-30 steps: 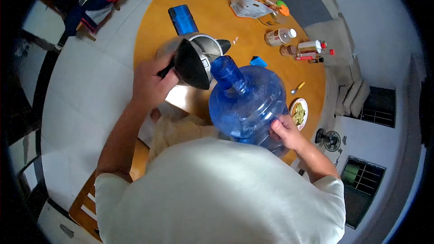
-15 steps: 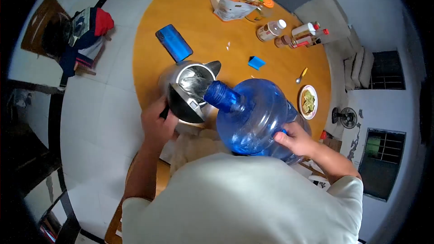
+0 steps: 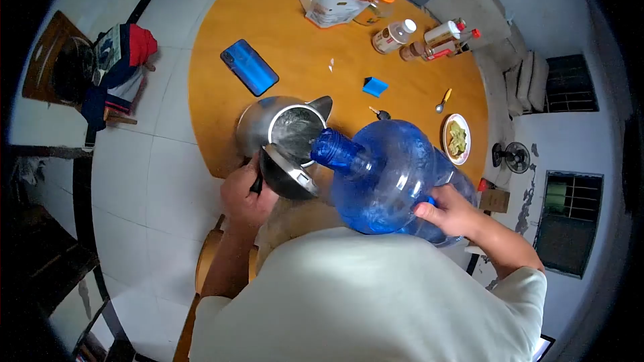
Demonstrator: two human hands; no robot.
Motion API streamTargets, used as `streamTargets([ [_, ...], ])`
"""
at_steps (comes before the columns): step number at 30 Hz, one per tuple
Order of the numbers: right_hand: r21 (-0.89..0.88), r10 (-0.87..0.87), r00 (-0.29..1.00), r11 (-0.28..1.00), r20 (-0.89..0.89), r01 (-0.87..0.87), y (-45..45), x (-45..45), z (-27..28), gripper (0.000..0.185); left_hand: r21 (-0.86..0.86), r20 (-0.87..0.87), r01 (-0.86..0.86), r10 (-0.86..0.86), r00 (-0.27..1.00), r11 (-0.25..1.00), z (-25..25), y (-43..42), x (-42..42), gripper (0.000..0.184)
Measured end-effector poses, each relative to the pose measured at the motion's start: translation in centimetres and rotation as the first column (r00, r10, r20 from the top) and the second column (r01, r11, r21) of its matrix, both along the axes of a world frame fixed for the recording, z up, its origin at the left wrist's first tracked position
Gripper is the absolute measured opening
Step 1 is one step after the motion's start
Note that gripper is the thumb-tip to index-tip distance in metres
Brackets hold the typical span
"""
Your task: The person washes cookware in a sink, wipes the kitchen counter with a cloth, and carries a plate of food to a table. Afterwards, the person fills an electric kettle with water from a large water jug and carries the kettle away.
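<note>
My left hand [image 3: 245,198] is closed around the black handle of a steel electric kettle [image 3: 253,127], which leans with its open top towards the jug. The kettle's black lid [image 3: 285,177] stands swung up on the handle side. My right hand [image 3: 451,211] grips the small handle on a big blue water jug [image 3: 389,171], tipped on its side with its neck [image 3: 334,150] at the kettle's rim. Water shows disturbed inside the kettle. Whether the neck touches the rim, I cannot tell.
On the round wooden table [image 3: 221,33] lie a blue phone [image 3: 249,67], a small blue packet [image 3: 375,86], a spoon [image 3: 443,100] and a plate of food [image 3: 465,124]. Bottles [image 3: 394,37] and a snack bag [image 3: 335,8] stand farther back. A chair with clothes [image 3: 121,67] is left.
The kettle and jug have shifted slightly right and towards me relative to the table, both still held. A small dark object beside the jug's shoulder has come into view.
</note>
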State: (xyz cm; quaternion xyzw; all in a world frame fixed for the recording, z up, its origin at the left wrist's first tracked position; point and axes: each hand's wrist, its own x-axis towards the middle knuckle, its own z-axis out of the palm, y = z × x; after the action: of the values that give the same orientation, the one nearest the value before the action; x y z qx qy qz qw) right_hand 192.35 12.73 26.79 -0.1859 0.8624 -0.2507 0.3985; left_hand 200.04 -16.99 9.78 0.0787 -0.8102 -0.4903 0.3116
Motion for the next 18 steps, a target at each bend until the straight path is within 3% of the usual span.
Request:
streamTargets([
  [9,0.025,-0.036,0.995,0.999,0.091,0.034,-0.8,0.1,0.5,0.072,0.169,0.022,0.068,-0.072,0.997,0.983,-0.8,-0.1,0.6,0.03],
  [12,0.055,-0.029,0.995,0.998,0.093,0.023,-1.3,0.1,0.9,0.072,0.196,0.132,0.053,-0.08,0.988,0.979,-0.8,-0.2,1.0,0.031],
  [18,0.021,-0.038,0.998,0.999,0.05,0.037,-1.5,0.4,0.8,0.074,0.142,0.015,0.067,-0.07,0.997,0.988,0.4,-0.3,0.4,0.033],
])
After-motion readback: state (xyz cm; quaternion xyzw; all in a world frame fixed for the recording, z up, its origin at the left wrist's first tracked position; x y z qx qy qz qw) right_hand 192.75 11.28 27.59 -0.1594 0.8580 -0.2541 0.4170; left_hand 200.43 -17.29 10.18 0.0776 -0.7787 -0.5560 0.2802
